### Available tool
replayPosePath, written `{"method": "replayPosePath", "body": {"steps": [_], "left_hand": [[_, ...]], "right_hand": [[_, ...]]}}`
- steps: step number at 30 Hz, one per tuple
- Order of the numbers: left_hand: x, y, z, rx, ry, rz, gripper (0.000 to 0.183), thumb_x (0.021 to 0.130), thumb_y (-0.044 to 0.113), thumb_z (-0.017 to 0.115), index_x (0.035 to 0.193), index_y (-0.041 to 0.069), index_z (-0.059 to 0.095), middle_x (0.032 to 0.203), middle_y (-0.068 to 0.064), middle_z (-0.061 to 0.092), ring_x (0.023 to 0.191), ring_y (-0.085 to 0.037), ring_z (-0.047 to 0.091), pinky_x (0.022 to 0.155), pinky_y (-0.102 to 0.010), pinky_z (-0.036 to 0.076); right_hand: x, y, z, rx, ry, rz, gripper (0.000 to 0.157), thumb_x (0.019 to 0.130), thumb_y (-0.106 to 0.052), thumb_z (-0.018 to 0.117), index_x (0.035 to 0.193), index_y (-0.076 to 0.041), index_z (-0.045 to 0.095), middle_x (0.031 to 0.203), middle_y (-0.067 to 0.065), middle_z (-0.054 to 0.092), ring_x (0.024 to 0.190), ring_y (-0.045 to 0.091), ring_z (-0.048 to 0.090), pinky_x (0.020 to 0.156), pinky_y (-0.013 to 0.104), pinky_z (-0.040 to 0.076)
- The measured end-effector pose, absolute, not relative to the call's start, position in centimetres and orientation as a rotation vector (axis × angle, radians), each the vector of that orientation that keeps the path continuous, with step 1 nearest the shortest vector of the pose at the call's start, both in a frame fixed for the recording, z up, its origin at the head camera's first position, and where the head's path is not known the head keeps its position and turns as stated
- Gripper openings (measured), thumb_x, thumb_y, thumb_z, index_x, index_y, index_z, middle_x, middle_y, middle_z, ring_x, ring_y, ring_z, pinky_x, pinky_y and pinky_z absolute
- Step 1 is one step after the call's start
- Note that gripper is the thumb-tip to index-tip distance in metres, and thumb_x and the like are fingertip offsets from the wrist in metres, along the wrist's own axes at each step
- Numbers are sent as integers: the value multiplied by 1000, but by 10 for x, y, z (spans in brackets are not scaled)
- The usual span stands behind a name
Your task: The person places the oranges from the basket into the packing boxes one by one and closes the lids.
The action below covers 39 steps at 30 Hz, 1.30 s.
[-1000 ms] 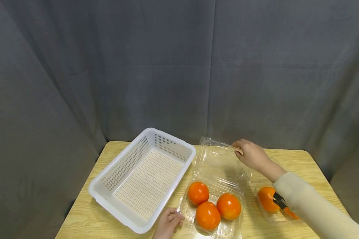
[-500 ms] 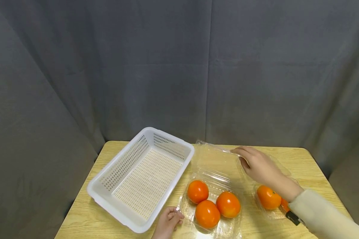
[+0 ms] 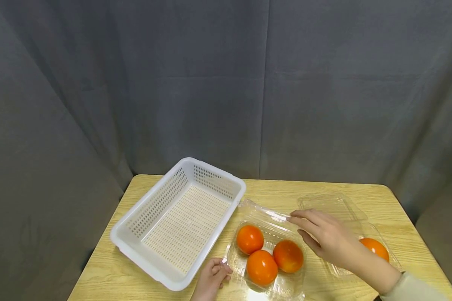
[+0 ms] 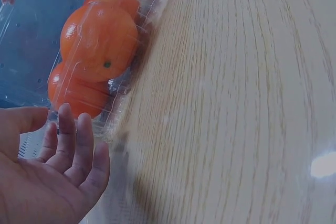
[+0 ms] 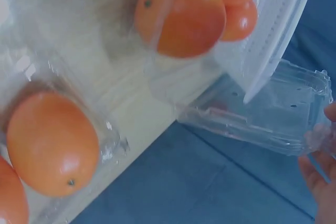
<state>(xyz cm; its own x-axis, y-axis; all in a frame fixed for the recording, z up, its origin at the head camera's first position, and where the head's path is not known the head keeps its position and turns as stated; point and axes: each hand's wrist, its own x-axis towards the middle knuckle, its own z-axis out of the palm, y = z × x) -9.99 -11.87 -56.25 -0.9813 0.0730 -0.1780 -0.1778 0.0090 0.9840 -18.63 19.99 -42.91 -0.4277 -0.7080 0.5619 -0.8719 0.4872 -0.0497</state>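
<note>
In the head view, a clear plastic clamshell container (image 3: pixel 286 288) holds three glossy oranges, one of them nearest the front (image 3: pixel 261 268). Its hinged lid (image 3: pixel 265 213) is raised at the back, tilted over the tray. My left hand (image 3: pixel 211 278) pinches the tray's left corner between thumb and fingertip; the left wrist view shows the other fingers loosely bent beside it. My right hand (image 3: pixel 327 242) holds the lid's free edge, and in the right wrist view thumb and fingers (image 5: pixel 315 182) grip the lid corner (image 5: pixel 262 114).
A white perforated basket (image 3: pixel 188 225) stands left of the container. To the right, partly behind my forearm, sits a second clear container (image 3: pixel 335 205) with an orange (image 3: pixel 374 248) showing. Wooden tabletop (image 3: pixel 101 267) lies underneath; grey curtain (image 3: pixel 196 104) hangs behind.
My right hand has come down and toward me, swinging the lid from leaning back to tilted over the oranges. The left hand stays at the tray's corner.
</note>
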Motion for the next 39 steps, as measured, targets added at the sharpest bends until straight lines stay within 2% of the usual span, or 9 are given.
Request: {"method": "replayPosePath", "body": {"steps": [7,13,19,21,24,27,29,34,39], "left_hand": [[-102,-119,-561,-166,2089,2058,21,97,8,53,111,-7,50,94,-7,68,81,-16,62,62,-23,45],[-100,-120,-561,-155,2073,2061,24,100,14,54,111,-7,51,95,-7,68,82,-17,62,64,-24,46],[-98,-121,-560,-160,2080,2040,27,101,18,53,111,-7,53,98,-9,70,84,-18,62,66,-27,47],[-98,-121,-560,-161,2083,2036,27,101,18,53,111,-8,54,98,-9,70,83,-17,62,66,-26,47],[-98,-122,-558,-156,2086,2023,28,101,18,53,112,-8,54,98,-8,70,84,-18,62,66,-27,48],[-98,-123,-556,-145,2088,2009,31,102,19,52,114,-9,53,99,-8,69,86,-19,61,68,-27,48],[-98,-123,-555,-139,2090,2006,32,102,19,52,114,-10,53,99,-8,69,86,-19,61,68,-27,48],[-96,-123,-556,-157,2104,2004,33,101,16,54,115,-14,55,98,-8,70,82,-16,61,65,-24,49],[-95,-125,-559,-164,2112,2005,35,100,16,53,116,-16,56,98,-10,70,81,-17,62,64,-24,49]], "right_hand": [[-163,190,-443,1374,-2161,465,38,107,-28,36,122,-11,66,122,3,63,102,18,63,81,35,55],[-148,186,-462,1425,-2127,391,40,108,-28,35,130,-10,62,126,4,62,106,20,61,85,36,53],[-131,186,-481,1458,-2328,317,45,108,-38,32,143,-15,51,138,-3,54,121,14,52,97,31,45],[-127,185,-487,1452,-2357,322,44,107,-38,37,143,-16,51,140,-3,53,124,15,51,104,27,39],[-124,185,-496,1459,-2353,336,47,101,-36,56,142,-14,51,141,1,53,124,19,52,114,25,25],[-120,184,-507,1461,-2345,312,60,93,-43,68,142,-15,51,142,2,52,125,19,51,117,21,12],[-119,182,-514,1458,-2337,317,62,90,-43,71,142,-16,52,142,2,52,126,19,51,116,21,14],[-116,180,-529,1454,-2302,287,54,93,-50,64,136,-19,56,139,0,54,123,18,53,107,26,31],[-116,180,-534,1458,-2265,254,52,95,-55,58,131,-18,58,136,1,56,120,18,54,104,28,34]]}}
